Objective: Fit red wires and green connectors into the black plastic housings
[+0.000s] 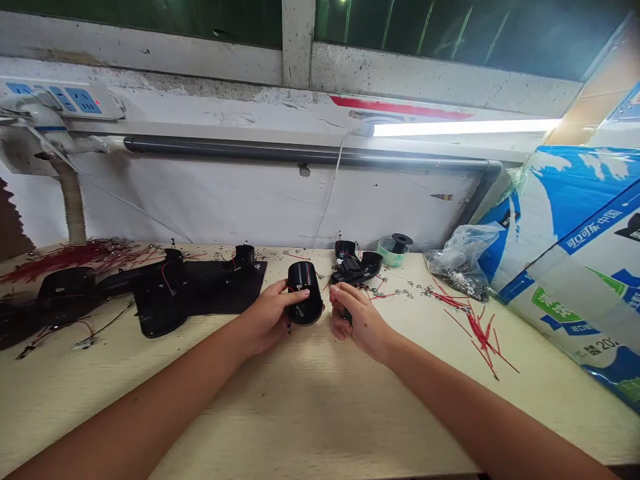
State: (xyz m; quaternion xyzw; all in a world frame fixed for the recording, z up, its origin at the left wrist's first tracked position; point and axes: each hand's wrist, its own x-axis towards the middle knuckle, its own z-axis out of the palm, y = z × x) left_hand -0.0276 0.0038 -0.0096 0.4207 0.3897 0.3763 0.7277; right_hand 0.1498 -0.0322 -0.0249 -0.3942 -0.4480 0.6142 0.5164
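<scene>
Head view: left hand (267, 317) grips black cylinder (304, 293); right hand (358, 321) closed on half-hidden dark piece (347, 316).

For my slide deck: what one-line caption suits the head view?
Left hand grips a black cylindrical housing; right hand pinches a small dark part beside it, above a pale workbench.

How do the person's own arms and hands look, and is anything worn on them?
Both forearms are bare up to the picture's edge: no sleeves show. The left hand and the right hand wear no gloves, and I see no watch, ring or bracelet on either.
</scene>
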